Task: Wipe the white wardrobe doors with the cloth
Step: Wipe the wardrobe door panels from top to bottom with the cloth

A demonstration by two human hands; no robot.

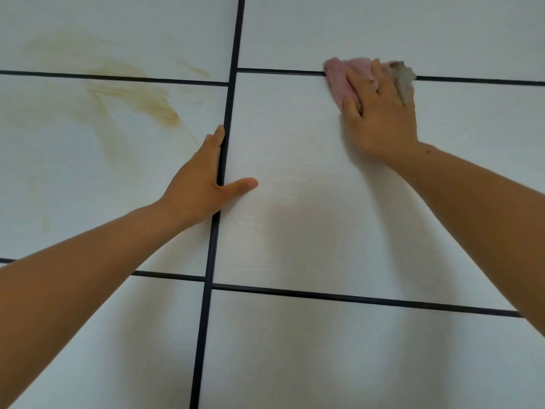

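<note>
— So where is the pink cloth point(342, 79)?
— Under the right hand point(380, 113), which presses it with flat, spread fingers on the right wardrobe door point(295, 202), over the horizontal black strip point(280, 71).
— And the dirt?
— A yellow-brown stain point(153, 104) lies well left of the cloth on the left wardrobe door point(59, 172), beyond the vertical black strip point(211, 255). The left hand point(203, 184), flat and holding nothing, is nearer.
— Anything unclear?
— The hand hides the cloth's middle, and its grey end is blurred.
</note>
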